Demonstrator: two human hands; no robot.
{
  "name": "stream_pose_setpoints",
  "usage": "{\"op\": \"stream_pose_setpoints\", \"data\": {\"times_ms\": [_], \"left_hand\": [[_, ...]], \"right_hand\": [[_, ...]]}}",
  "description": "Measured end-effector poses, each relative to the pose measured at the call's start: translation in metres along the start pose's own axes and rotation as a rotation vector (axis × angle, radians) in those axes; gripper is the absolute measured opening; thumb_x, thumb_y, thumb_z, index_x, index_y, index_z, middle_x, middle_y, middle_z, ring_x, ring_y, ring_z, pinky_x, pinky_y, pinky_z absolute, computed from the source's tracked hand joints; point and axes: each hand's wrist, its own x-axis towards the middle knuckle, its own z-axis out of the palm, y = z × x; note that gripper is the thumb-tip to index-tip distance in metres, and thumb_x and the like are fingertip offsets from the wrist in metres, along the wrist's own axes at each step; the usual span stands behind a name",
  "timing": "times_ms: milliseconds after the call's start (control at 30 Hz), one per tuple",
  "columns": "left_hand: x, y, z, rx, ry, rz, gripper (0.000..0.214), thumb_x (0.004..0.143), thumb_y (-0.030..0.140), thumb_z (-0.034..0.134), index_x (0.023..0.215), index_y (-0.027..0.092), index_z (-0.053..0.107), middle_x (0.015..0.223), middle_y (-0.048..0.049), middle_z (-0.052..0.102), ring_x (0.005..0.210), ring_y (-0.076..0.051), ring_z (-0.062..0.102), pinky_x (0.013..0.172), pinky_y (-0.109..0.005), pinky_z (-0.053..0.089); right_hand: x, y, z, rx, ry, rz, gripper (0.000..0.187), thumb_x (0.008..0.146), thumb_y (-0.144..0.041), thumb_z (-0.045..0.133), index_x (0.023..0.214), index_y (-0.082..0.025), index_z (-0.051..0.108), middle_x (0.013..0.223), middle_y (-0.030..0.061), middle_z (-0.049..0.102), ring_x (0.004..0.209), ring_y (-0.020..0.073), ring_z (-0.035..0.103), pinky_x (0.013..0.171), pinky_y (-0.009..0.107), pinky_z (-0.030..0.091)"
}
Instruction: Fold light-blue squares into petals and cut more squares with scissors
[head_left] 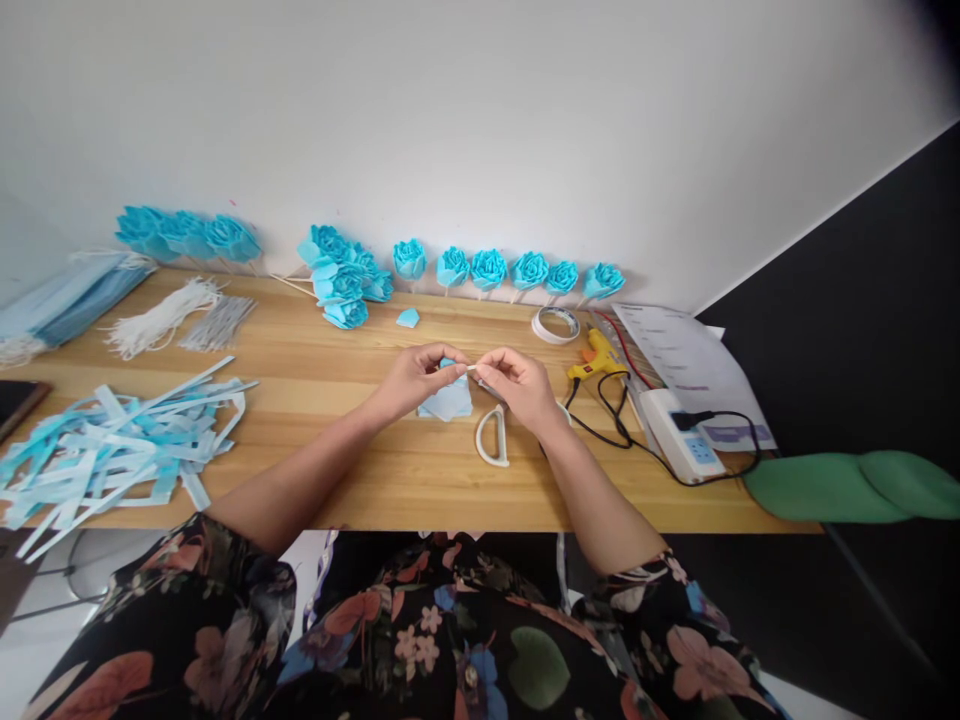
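Observation:
My left hand [421, 378] and my right hand [517, 383] meet over the middle of the table, fingertips pinched close together. A short bit of a thin pale stick [471, 368] shows between them, and both hands are closed on it. Bright blue material [448, 362] peeks out by my left fingers; whether it is held or lies behind them I cannot tell. Below the hands lie light blue cut pieces [448, 402]. Scissors with white handles [492, 437] rest under my right hand, partly hidden by it.
Blue handmade flowers [489, 268] line the wall, with more heaped at left [341, 280]. Cut strips [127, 440], white cords [161, 318], grey wires [219, 323] and face masks [75, 300] lie left. Rightward are a tape roll [556, 324], yellow glue gun [596, 357] and corded power strip [681, 440].

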Motion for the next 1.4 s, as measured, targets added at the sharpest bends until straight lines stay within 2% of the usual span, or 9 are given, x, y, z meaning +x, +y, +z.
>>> {"op": "stream_pose_setpoints", "data": {"times_ms": [233, 367, 533, 633, 733, 900, 1000, 1200, 1400], "left_hand": [[0.0, 0.001, -0.004, -0.077, 0.045, -0.001, 0.031, 0.078, 0.037, 0.064, 0.098, 0.014, 0.072, 0.065, 0.0007, 0.059, 0.053, -0.008, 0.047, 0.05, -0.021, 0.037], [0.002, -0.005, -0.003, -0.052, 0.086, 0.024, 0.032, 0.078, 0.032, 0.065, 0.104, 0.014, 0.071, 0.056, 0.0039, 0.053, 0.05, -0.008, 0.046, 0.049, -0.021, 0.036], [0.003, -0.008, -0.002, -0.05, 0.107, 0.047, 0.036, 0.079, 0.032, 0.065, 0.11, 0.015, 0.07, 0.057, 0.004, 0.056, 0.051, -0.008, 0.051, 0.05, -0.021, 0.036], [0.003, -0.005, -0.001, -0.077, 0.098, 0.05, 0.046, 0.081, 0.031, 0.064, 0.124, 0.014, 0.062, 0.06, 0.0035, 0.06, 0.052, -0.009, 0.054, 0.053, -0.021, 0.04], [0.001, 0.0, -0.001, -0.099, 0.074, 0.026, 0.061, 0.082, 0.03, 0.062, 0.138, 0.012, 0.048, 0.065, 0.0008, 0.067, 0.051, -0.009, 0.055, 0.055, -0.021, 0.044], [0.0, 0.003, -0.002, -0.097, 0.049, -0.014, 0.065, 0.084, 0.032, 0.061, 0.141, 0.006, 0.041, 0.061, -0.0001, 0.066, 0.044, -0.008, 0.051, 0.047, -0.019, 0.04], [0.0, 0.002, -0.002, -0.107, 0.003, -0.03, 0.065, 0.085, 0.033, 0.061, 0.14, 0.005, 0.042, 0.057, 0.001, 0.063, 0.041, -0.008, 0.049, 0.044, -0.019, 0.038], [0.002, -0.004, -0.002, -0.153, -0.103, -0.066, 0.065, 0.085, 0.032, 0.063, 0.141, 0.008, 0.041, 0.052, 0.0033, 0.062, 0.037, -0.007, 0.047, 0.041, -0.018, 0.035], [0.001, -0.004, -0.002, -0.178, -0.149, -0.078, 0.062, 0.086, 0.03, 0.062, 0.141, 0.008, 0.042, 0.05, 0.0036, 0.06, 0.037, -0.008, 0.047, 0.042, -0.019, 0.036]], "right_hand": [[0.001, 0.0, -0.004, 0.094, 0.089, 0.023, 0.022, 0.082, -0.043, 0.066, 0.081, -0.021, 0.065, 0.073, 0.0002, 0.066, 0.065, 0.0124, 0.057, 0.063, 0.024, 0.046], [0.002, 0.0, -0.002, 0.089, 0.023, 0.037, 0.025, 0.078, -0.045, 0.069, 0.079, -0.02, 0.066, 0.071, -0.0002, 0.063, 0.064, 0.0122, 0.055, 0.062, 0.025, 0.046], [0.001, -0.001, 0.001, 0.083, 0.004, 0.052, 0.025, 0.077, -0.045, 0.07, 0.079, -0.02, 0.067, 0.072, -0.0006, 0.063, 0.063, 0.0115, 0.054, 0.061, 0.024, 0.045], [0.001, 0.001, 0.0, 0.085, 0.015, 0.057, 0.024, 0.078, -0.043, 0.07, 0.079, -0.02, 0.067, 0.07, -0.0012, 0.063, 0.061, 0.0104, 0.052, 0.059, 0.023, 0.043], [0.001, 0.003, -0.001, 0.074, 0.017, 0.044, 0.024, 0.079, -0.043, 0.07, 0.08, -0.019, 0.068, 0.071, -0.0014, 0.063, 0.061, 0.0099, 0.052, 0.058, 0.023, 0.042], [0.001, 0.003, -0.002, 0.026, 0.023, 0.016, 0.024, 0.081, -0.042, 0.068, 0.079, -0.019, 0.068, 0.072, -0.0011, 0.064, 0.061, 0.0104, 0.054, 0.059, 0.023, 0.042], [0.0, 0.0, -0.001, -0.09, 0.051, -0.091, 0.019, 0.084, -0.039, 0.066, 0.082, -0.02, 0.069, 0.077, 0.0007, 0.068, 0.067, 0.0131, 0.058, 0.064, 0.026, 0.046], [-0.001, -0.006, 0.0, -0.375, 0.029, -0.51, 0.011, 0.089, -0.028, 0.063, 0.082, -0.024, 0.07, 0.079, 0.0015, 0.071, 0.076, 0.0164, 0.062, 0.073, 0.032, 0.047], [0.001, -0.001, -0.002, -0.488, 0.043, -0.628, 0.009, 0.09, -0.024, 0.062, 0.087, -0.024, 0.07, 0.083, 0.0032, 0.072, 0.079, 0.0173, 0.063, 0.073, 0.032, 0.047]]}}
